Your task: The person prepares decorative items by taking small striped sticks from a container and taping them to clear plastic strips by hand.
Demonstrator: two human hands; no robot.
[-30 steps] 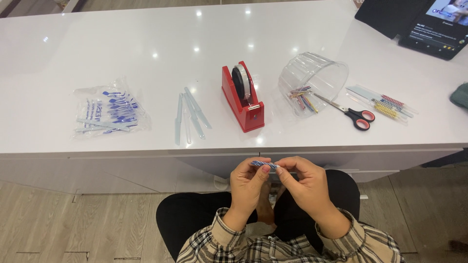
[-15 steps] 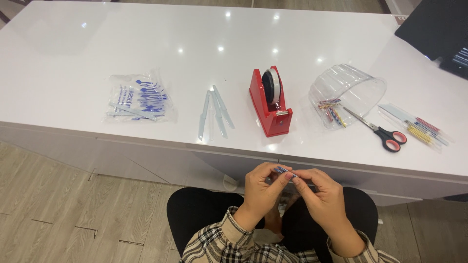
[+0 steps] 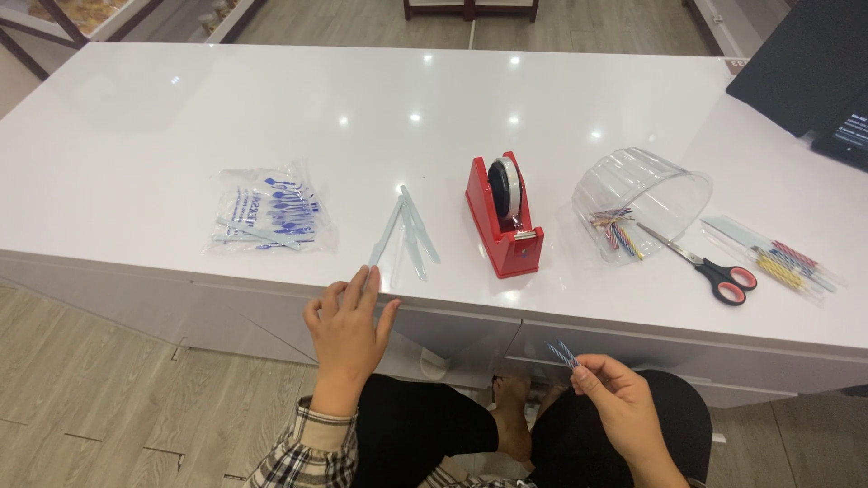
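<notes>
- Though broad and glossy, white rectangular table [image 3: 181, 117] over pale wood-plank floor [image 3: 108, 416]: slick, hard.
- Left hand [image 3: 346, 327] spread flat, empty, fingertips at thin clear plastic sleeves [image 3: 407, 233] near table edge.
- Right hand [image 3: 615, 398] pinching blue-striped thin candles [image 3: 561, 352] above lap: light, brittle, best held mid-length.

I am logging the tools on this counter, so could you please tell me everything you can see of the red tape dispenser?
The red tape dispenser stands upright on the white counter, between the loose clear sleeves and the tipped clear container. Its body looks like glossy red plastic, a wedge rising at the far end. A roll sits on edge in it, with a dark core and pale tape around it. A small metal-looking cutter sits at the near, low end. No hand touches it.
</notes>
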